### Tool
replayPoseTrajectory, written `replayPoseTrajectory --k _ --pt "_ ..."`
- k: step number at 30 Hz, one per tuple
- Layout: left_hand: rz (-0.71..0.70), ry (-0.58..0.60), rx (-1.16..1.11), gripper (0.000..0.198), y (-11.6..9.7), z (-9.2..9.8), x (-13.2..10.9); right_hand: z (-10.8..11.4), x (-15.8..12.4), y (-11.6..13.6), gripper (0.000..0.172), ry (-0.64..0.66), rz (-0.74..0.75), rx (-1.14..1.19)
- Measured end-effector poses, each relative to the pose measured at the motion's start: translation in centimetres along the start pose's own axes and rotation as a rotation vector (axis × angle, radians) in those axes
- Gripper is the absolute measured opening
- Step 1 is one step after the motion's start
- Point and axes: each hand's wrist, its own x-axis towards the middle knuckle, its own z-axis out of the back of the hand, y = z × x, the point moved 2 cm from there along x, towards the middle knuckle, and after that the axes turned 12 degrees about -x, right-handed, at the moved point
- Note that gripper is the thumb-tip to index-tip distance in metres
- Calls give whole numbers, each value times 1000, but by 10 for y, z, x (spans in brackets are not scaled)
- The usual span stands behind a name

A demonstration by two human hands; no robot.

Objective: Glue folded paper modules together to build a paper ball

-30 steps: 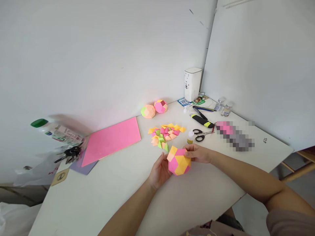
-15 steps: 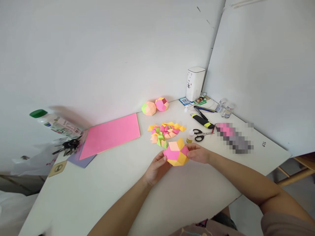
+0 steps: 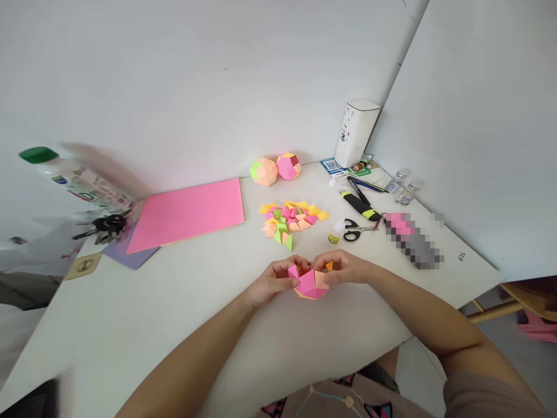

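Note:
Between my two hands, near the front middle of the white table, is a partly open folded-paper ball (image 3: 310,285) in pink, peach and orange. My left hand (image 3: 270,283) pinches its left rim, thumb in front and fingers behind. On the right side, my right hand (image 3: 343,268) grips a peach facet the same way, with an orange point showing by its fingers. Beyond the hands lies a loose pile of small folded paper pieces (image 3: 290,220) in pink, orange, peach and green. A small glue bottle (image 3: 334,235) stands to the right of the pile.
Two finished-looking paper balls, one peach and green (image 3: 264,172), one mostly pink (image 3: 288,166), sit by the wall. Pink paper (image 3: 187,215), keys (image 3: 108,225) and a green-capped bottle (image 3: 82,181) are left. Scissors (image 3: 353,233), a utility knife (image 3: 360,205) and a white container (image 3: 357,134) are right.
The paper ball has been turned, so its open rim and other facets now face up. Both hands have shifted their hold on it. The camera view has tilted slightly downward.

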Motion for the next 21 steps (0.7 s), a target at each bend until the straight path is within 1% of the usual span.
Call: replayPoseTrajectory --k 2,6,8,10,11,13,15,16,18,21 --pt "8 6 20 12 0 -1 0 -1 -2 1 29 -22 -37 -40" --pt "-57 -1 76 23 1 -2 0 -3 -4 4 26 -60 -80 -63" --pt "-83 -25 141 22 2 -4 0 -3 -5 4 26 -81 -93 -50" --pt "-110 -72 258 18 1 -8 -1 -3 -4 4 26 -94 -110 -19" --pt "-145 -98 342 15 -1 -10 -1 -4 -4 4 25 -99 -122 6" --pt "-289 -143 529 11 -7 -16 -3 -4 -2 3 25 -111 -146 65" --pt "-372 -130 622 6 -11 -22 -4 -5 -1 2 25 -123 -161 114" --pt "-387 -112 624 5 -12 -23 -4 -6 -1 1 26 -130 -164 134" --pt "-369 -77 556 5 -11 -23 -5 -6 0 1 26 -144 -163 171" --pt "-279 -49 349 5 -7 -18 -4 -5 -1 1 28 -150 -174 222"
